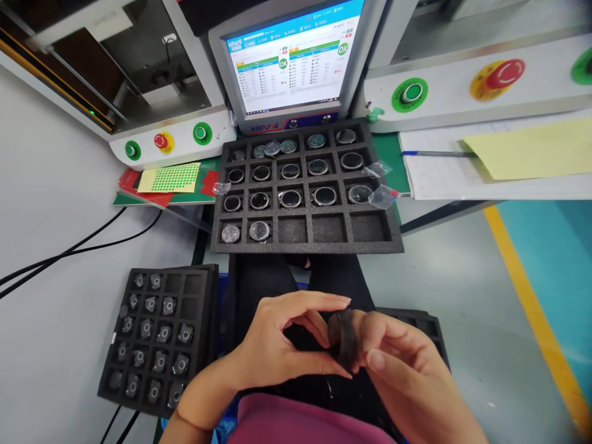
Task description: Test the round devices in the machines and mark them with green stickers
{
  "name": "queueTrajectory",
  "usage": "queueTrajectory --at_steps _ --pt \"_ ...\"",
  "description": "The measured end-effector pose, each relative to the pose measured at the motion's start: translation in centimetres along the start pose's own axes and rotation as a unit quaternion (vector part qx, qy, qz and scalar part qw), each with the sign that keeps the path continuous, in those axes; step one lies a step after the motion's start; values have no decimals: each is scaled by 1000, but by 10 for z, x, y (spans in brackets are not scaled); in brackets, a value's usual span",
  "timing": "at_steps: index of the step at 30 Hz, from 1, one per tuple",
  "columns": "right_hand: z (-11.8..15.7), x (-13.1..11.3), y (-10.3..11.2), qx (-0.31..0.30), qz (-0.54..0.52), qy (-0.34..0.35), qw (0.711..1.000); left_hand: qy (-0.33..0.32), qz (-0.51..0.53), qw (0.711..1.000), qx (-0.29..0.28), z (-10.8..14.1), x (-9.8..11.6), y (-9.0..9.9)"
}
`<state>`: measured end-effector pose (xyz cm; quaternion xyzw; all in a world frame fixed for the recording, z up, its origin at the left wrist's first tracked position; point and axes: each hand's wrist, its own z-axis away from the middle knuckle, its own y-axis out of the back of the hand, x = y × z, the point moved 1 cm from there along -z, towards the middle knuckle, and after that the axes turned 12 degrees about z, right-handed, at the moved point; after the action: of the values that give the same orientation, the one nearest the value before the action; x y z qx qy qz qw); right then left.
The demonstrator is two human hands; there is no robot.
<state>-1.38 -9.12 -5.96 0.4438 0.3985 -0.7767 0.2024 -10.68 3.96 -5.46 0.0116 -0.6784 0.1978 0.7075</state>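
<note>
Item in hand: one dark, rounded watch component [343, 340], seen nearly edge-on. It is held above the lap, between the two hands and on the near side of the upper foam tray [305, 248]. Its long axis is directed away from the body, toward that tray, and so is set across the line between the hands. Finer detail is lost to blur and shadow.

Left hand [282, 345]: opened into a broad C. The component is spanned from its left side, with the index finger at the far end, the thumb at the near end and other fingers at its left face.

Right hand [402, 357]: fingers curled, thumb and index finger brought close together at the component's right side. Contact is seen there; whether an edge or something thin is pinched cannot be told. Neither hand is nearer, the component being reached by both.

Upper foam tray: round watch faces [324, 197] are set in its compartments; in the nearest row, two are placed at the left end. Pieces of clear film [383, 197] are laid along its right edge.

Lower-left foam tray [209, 327]: small wrapped parts [160, 361] are held in its compartments.

Beyond: a monitor [296, 61], on which "OK" is shown twice.
</note>
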Motion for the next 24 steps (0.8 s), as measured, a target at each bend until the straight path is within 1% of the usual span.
queueTrajectory --at_steps 4,8,15,18,20,22,24 --pt "2 3 3 1 8 -24 1000 -49 -27 998 8 0 3 -1" --pt "6 6 7 -27 1 -51 998 -91 -56 994 17 0 7 -3" --pt "8 8 8 -47 -3 -48 998 -108 -84 990 13 2 7 -4" --pt "7 5 7 -37 5 -38 999 -124 -118 985 13 2 7 -3" --pt "6 4 5 -45 4 -36 998 -135 -146 980 6 4 9 -1" --pt "3 4 1 -54 -12 -41 998 -140 -176 974 -8 6 12 2" --pt "0 7 -6 -41 -61 -44 996 -147 -213 966 -14 9 17 5"
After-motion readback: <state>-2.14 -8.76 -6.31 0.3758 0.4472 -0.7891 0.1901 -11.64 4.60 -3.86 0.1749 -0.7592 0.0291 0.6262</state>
